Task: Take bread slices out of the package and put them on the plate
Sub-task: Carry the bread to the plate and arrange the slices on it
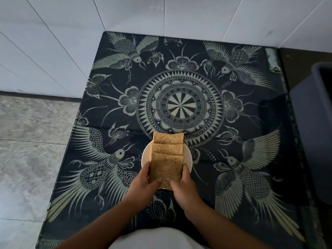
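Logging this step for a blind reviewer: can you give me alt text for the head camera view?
Both hands, left hand and right hand, grip the nearest of three overlapping bread slices on a small white plate. The plate sits on a dark table patterned with pale birds and a mandala. No package is visible.

Dim, soft light; wide-angle bending at edges; corners perhaps slightly blurred.
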A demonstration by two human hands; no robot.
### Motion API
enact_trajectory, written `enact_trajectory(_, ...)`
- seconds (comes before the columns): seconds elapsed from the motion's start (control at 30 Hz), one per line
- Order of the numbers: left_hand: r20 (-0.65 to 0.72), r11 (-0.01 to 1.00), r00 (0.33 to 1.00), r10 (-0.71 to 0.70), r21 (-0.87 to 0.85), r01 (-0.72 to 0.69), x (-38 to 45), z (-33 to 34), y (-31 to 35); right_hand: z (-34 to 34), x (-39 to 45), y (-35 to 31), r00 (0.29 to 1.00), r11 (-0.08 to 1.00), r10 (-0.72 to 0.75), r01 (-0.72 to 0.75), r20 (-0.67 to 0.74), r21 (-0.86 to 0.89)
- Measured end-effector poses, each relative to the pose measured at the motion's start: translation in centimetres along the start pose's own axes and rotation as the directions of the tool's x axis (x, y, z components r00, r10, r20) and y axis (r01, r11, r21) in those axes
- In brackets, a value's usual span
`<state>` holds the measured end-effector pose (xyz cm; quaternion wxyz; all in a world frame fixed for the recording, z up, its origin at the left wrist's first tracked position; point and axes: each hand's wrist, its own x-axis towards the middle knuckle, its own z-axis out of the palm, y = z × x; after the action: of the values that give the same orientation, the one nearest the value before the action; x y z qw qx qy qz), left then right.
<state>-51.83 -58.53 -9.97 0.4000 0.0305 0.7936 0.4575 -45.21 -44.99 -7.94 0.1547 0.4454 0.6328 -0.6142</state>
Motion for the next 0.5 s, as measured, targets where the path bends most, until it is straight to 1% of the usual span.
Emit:
enact_trajectory(0.1,0.016,1.0,1.0,0.001,0.012,-0.001,0.1,-0.2,-0.2,-0.4,0.2,0.1,1.0,1.0,-0.001,0.001,0.017,-0.011)
enact_trajectory(0.17,-0.008,0.995,0.999,0.042,0.089,-0.042,0.0,-0.2,0.0,-0.9,0.3,0.2,1.0,0.999,-0.004,0.005,0.026,-0.037)
enact_trajectory(0.23,-0.026,0.968,0.988,0.153,0.205,-0.145,-0.3,-0.5,0.6,-1.4,0.2,-0.1,0.998,0.997,-0.057,0.059,0.026,-0.056)
enact_trajectory(0.3,0.006,0.909,0.966,0.259,0.336,-0.245,-0.5,-1.1,1.4,-1.9,0.4,-0.1,0.985,0.974,-0.175,0.174,0.009,-0.147)
enact_trajectory(0.33,0.017,0.875,0.958,0.286,0.404,-0.268,-0.6,-1.5,1.9,-2.2,0.5,-0.1,0.969,0.941,-0.246,0.241,0.01,-0.239)
enact_trajectory(0.4,0.019,0.777,0.94,0.34,0.558,-0.292,-0.7,-2.4,2.6,-2.8,0.8,-0.2,0.936,0.826,-0.351,0.322,0.024,-0.463)
enact_trajectory(0.47,0.018,0.634,0.918,0.396,0.718,-0.288,-1.1,-3.1,3.4,-3.3,0.7,-0.1,0.902,0.68,-0.43,0.353,0.039,-0.643)
enact_trajectory(0.5,0.009,0.58,0.906,0.424,0.765,-0.279,-1.5,-3.4,3.8,-3.3,0.3,-0.2,0.881,0.605,-0.471,0.358,0.042,-0.711)
